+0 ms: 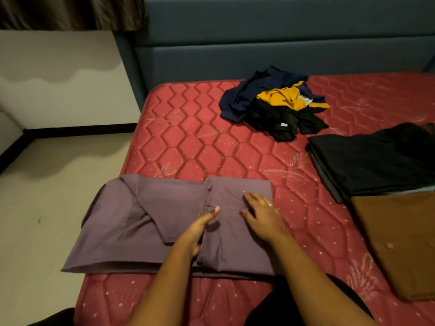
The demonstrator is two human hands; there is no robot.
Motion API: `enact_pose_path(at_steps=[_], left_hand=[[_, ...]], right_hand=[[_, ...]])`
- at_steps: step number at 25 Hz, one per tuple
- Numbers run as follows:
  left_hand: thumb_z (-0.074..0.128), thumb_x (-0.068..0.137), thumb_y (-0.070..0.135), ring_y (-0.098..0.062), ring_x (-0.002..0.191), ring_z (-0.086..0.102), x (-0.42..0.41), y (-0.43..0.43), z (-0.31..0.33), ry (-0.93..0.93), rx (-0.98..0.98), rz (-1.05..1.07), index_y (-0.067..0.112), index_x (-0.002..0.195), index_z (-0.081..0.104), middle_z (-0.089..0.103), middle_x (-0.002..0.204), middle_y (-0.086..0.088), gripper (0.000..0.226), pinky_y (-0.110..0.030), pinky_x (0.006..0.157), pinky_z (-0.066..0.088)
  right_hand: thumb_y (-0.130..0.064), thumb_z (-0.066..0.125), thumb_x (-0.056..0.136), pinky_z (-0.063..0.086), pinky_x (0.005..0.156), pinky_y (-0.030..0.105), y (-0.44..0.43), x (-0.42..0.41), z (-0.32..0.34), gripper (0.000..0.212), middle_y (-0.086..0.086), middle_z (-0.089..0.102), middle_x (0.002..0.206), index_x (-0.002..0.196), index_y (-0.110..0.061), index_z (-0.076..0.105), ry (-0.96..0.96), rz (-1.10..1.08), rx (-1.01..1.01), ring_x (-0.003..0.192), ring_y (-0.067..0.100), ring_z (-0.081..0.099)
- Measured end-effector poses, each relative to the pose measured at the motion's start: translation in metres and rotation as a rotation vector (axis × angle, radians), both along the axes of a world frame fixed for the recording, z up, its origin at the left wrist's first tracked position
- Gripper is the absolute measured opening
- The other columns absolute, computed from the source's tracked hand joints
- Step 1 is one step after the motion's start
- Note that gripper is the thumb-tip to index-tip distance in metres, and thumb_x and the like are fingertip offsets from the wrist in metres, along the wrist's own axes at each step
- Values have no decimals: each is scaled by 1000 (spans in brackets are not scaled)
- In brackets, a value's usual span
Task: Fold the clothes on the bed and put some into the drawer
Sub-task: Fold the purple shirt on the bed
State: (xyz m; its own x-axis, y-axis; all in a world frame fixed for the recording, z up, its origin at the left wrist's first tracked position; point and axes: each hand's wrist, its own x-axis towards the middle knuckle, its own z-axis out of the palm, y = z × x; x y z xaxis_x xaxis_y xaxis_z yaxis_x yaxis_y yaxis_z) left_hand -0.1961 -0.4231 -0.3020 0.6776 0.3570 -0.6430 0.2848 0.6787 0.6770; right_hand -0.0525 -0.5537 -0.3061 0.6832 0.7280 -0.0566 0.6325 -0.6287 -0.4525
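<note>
shirt [146, 222] laid on bed [188, 142], long axis left-right. right hand [261, 215] pressed flat on shirt's folded right end; left hand [200, 229] set edge-on beside it, nearer unfolded left half, grip not discernible.

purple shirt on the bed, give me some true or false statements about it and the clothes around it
1. Both the left hand and the right hand touch the purple shirt. True.
2. The purple shirt lies wholly on the red mattress. False: its left part hangs past the mattress edge.
3. A heap of unfolded clothes in navy, yellow and black lies toward the blue headboard. True.
4. The folded black garment lies to the left of the purple shirt. False: it lies to the right, beside a folded brown cloth.
5. The right hand wears a ring. True.
</note>
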Motion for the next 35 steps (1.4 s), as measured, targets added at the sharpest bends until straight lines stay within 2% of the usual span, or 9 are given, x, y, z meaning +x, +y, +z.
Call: enact_pose_path(at_steps=[4, 8, 12, 17, 20, 23, 27, 30, 35], left_hand=[[82, 72, 14, -31, 105, 66, -24, 3, -11, -10, 54, -106, 23, 143, 38, 66, 121, -11, 84, -46, 85, 56], [59, 89, -7, -14, 110, 55, -41, -14, -11, 43, 367, -152, 36, 144, 16, 52, 128, 5, 82, -17, 79, 52], [50, 95, 0, -18, 124, 49, -56, -20, -16, 160, 538, -205, 24, 150, 19, 45, 143, -1, 68, -30, 102, 44], [49, 92, 22, -31, 117, 54, -54, -16, 14, 573, 1301, -260, 21, 141, 36, 57, 133, -9, 50, -36, 92, 43], [57, 91, 42, -31, 130, 41, -27, -19, 10, 506, 1241, -260, 10, 147, 27, 43, 144, -12, 71, -36, 104, 34], [71, 75, 56, -34, 129, 37, -7, -23, 5, 635, 1138, -263, 2, 146, 22, 32, 143, -17, 102, -37, 106, 32], [81, 70, 42, -32, 119, 52, 8, -28, 1, 577, 870, -246, 9, 135, 35, 49, 133, -14, 87, -36, 94, 46], [65, 81, 34, -34, 118, 55, 20, -42, -1, 527, 886, -398, 21, 145, 24, 54, 134, -13, 78, -40, 95, 47], [39, 97, 39, -28, 133, 39, 27, -59, -3, 639, 906, -386, 21, 151, 24, 33, 150, -2, 59, -48, 106, 38]], right_hand=[[-72, 0, 79, -4, 117, 50, 11, -17, -17, 77, -7, 14, 161, 151, -45, 4, -229, 142, -269, 149, 23, 8], [-71, 18, 86, 4, 112, 55, 24, -30, -21, 68, -5, 34, 154, 146, -42, 33, -295, 224, -262, 143, 27, 29], [-68, 31, 87, 21, 109, 59, 39, -51, -24, 61, -3, 55, 139, 138, -39, 48, -306, 345, -246, 130, 22, 49], [-71, 28, 87, 30, 106, 60, 42, -56, -27, 63, -9, 48, 144, 142, -42, 39, -274, 409, -204, 132, 18, 47], [-58, 16, 88, 21, 114, 48, 45, -42, -27, 62, -13, 35, 152, 146, -42, 31, -225, 350, -89, 140, 13, 34], [-52, 12, 85, 31, 109, 39, 44, -20, -29, 66, -10, 36, 151, 147, -38, 31, -179, 168, 16, 138, 17, 36], [-54, 25, 92, 27, 109, 43, 48, -15, -30, 60, -10, 35, 152, 150, -39, 20, -91, 64, 9, 140, 18, 30], [-71, 26, 82, 26, 113, 46, 57, -18, -13, 75, -7, 38, 151, 150, -45, 8, 90, 11, 75, 139, 24, 32], [-60, 59, 81, 22, 112, 53, 74, -32, 0, 99, 4, 14, 160, 148, -46, -13, 126, -82, -230, 144, 37, 15]])
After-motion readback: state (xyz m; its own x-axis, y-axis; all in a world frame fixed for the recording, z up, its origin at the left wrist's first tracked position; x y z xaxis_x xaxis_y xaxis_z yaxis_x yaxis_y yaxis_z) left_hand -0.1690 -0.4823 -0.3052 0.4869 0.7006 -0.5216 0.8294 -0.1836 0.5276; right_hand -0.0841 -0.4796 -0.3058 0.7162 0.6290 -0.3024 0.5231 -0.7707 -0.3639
